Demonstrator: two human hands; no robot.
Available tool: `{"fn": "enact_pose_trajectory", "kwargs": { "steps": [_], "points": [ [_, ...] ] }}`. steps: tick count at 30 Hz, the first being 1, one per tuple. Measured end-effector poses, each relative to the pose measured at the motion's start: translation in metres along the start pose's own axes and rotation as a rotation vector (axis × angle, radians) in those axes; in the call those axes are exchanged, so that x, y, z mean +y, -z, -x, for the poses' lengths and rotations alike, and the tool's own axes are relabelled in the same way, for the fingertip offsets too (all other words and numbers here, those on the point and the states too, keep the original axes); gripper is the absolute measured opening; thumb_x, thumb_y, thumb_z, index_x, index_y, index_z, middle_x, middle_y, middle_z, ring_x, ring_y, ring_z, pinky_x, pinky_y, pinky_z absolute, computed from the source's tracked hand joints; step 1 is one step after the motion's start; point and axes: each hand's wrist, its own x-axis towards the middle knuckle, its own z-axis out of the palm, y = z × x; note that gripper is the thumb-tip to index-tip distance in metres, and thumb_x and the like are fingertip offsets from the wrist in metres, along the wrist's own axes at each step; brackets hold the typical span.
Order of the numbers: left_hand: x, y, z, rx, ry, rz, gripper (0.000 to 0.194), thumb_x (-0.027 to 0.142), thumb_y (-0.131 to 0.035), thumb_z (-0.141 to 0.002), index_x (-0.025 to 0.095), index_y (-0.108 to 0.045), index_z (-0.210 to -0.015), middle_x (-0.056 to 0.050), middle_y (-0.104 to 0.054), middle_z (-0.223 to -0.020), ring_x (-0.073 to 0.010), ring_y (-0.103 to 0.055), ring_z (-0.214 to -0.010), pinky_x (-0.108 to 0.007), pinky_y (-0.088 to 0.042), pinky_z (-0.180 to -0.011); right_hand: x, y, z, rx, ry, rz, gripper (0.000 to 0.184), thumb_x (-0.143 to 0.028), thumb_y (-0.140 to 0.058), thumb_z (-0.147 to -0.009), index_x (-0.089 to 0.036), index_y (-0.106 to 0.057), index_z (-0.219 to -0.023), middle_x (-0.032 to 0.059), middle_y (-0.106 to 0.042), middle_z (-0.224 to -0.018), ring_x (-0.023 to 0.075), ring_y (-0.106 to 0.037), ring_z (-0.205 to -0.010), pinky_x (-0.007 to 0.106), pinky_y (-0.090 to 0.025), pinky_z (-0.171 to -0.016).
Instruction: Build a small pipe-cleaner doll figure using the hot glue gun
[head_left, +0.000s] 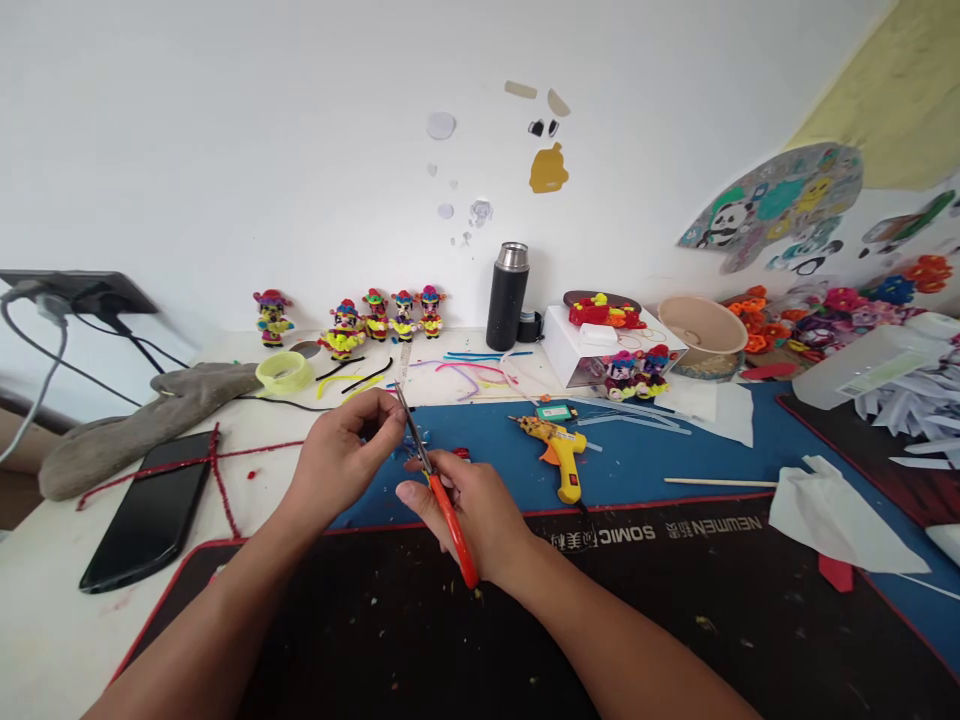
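Observation:
My right hand (pixel 487 520) is wrapped round a pair of scissors (pixel 452 530) with red-orange handles, its blades pointing up and away from me. Beside the blades, my left hand (pixel 349 445) is closed in a pinch, close to the upper part of the metal. Whatever its fingers hold is too small or hidden to name. Just beyond the hands, small blue scraps (pixel 420 440) lie on the blue mat, and a small red piece (pixel 461 455) shows behind my right hand. A yellow hot glue gun (pixel 559 450) rests to the right of both hands.
Several small colourful figures (pixel 345 330) stand along the wall. Pipe cleaners (pixel 469 372) and a tape roll (pixel 285 373) lie before them. A black flask (pixel 508 300) stands at the back, left of a white box (pixel 574 345). A phone (pixel 154 520) lies left; tissue (pixel 840 515) lies right.

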Motion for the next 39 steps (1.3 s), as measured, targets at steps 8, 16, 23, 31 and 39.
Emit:
{"fn": "enact_pose_trajectory", "kwargs": {
  "steps": [8,16,23,31,39],
  "points": [
    [-0.0005,-0.0001,-0.0001,-0.015,0.035,0.045,0.024,0.044,-0.061,-0.091,0.023,-0.061,-0.079,0.003,-0.058,-0.067,-0.0159,-0.052,-0.061,-0.028,-0.042,-0.058,0.0004,-0.0007,-0.0001,0.037,0.055,0.144,0.034,-0.05,-0.064,-0.101,-0.023,-0.075,-0.117,0.0067,-0.078,-0.088,0.0248,-0.074,-0.083,0.031,-0.051,-0.071],
    [0.0021,-0.0011,0.0001,-0.038,0.043,0.06,0.026,0.045,-0.061,-0.091,0.024,-0.059,-0.076,0.003,-0.057,-0.068,-0.0165,-0.052,-0.062,-0.029,-0.042,-0.06,-0.0013,-0.0005,0.0002,0.048,0.06,0.177,0.031,-0.046,-0.064,-0.101,-0.023,-0.075,-0.118,0.0056,-0.079,-0.087,0.0234,-0.074,-0.08,0.03,-0.049,-0.069],
    [0.0017,0.0,0.0006,-0.047,0.045,0.079,0.025,0.043,-0.061,-0.092,0.024,-0.058,-0.076,0.004,-0.056,-0.069,-0.016,-0.051,-0.063,-0.029,-0.041,-0.06,-0.0037,-0.0001,0.0006,0.056,0.055,0.178,0.033,-0.049,-0.065,-0.099,-0.022,-0.075,-0.115,0.0045,-0.077,-0.082,0.0214,-0.069,-0.073,0.029,-0.046,-0.066],
    [0.0046,-0.0005,0.0002,-0.052,0.045,0.08,0.022,0.041,-0.062,-0.088,0.024,-0.058,-0.075,0.004,-0.055,-0.066,-0.016,-0.051,-0.061,-0.029,-0.041,-0.059,-0.0075,0.0023,0.0011,0.041,0.064,0.184,0.029,-0.05,-0.063,-0.1,-0.022,-0.071,-0.1,0.0008,-0.068,-0.07,0.0172,-0.056,-0.06,0.029,-0.036,-0.058],
    [0.0018,-0.0009,-0.0002,-0.052,0.054,0.079,0.019,0.039,-0.062,-0.088,0.024,-0.059,-0.077,0.004,-0.057,-0.066,-0.0159,-0.051,-0.061,-0.029,-0.041,-0.06,-0.0081,0.0022,0.0007,0.047,0.056,0.216,0.028,-0.05,-0.062,-0.1,-0.023,-0.068,-0.094,0.0016,-0.067,-0.068,0.018,-0.056,-0.059,0.03,-0.037,-0.058]
  ]
}}
